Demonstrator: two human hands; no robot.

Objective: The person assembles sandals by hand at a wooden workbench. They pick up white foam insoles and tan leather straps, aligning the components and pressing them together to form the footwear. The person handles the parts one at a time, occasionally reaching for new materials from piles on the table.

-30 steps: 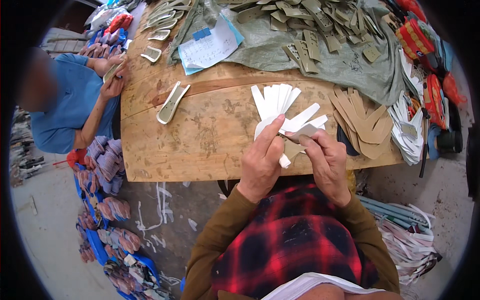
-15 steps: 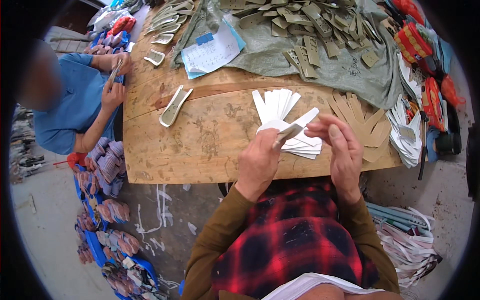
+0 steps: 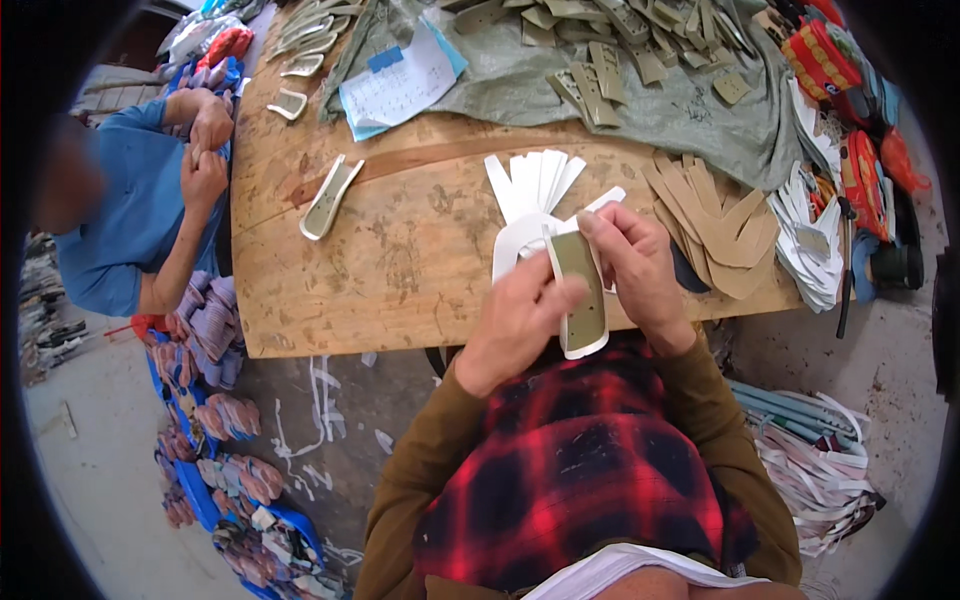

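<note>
Olive insole board [image 3: 592, 320] with white edging [image 3: 587, 352]: one, held over the wooden table's [image 3: 400, 240] near edge. Right hand [image 3: 642, 262]: pinching its far end. Left hand [image 3: 513, 322]: at its left side; blurred, grip cannot be told. Step, apparently: wrapping the edging; next move calls for even pressing.

A grey-green sheet [image 3: 705, 150] covers the far right part of the wooden counter [image 3: 400, 270], with a handwritten paper [image 3: 405, 95] and its blue clip [image 3: 385, 60] at the sheet's left side. Tan cutouts [image 3: 738, 240] lie fanned by the counter's near right corner. Past the right edge are a red-and-yellow package [image 3: 820, 60], a red bag [image 3: 900, 165] and a black rod [image 3: 846, 290]. A co-worker [image 3: 145, 215] in blue is at the left edge. Below the near edge, the floor [image 3: 110, 450] carries pale strips [image 3: 810, 490] and teal tubes [image 3: 790, 412] to the right, blue trays [image 3: 192, 490] and striped bundles [image 3: 210, 325] to the left.
</note>
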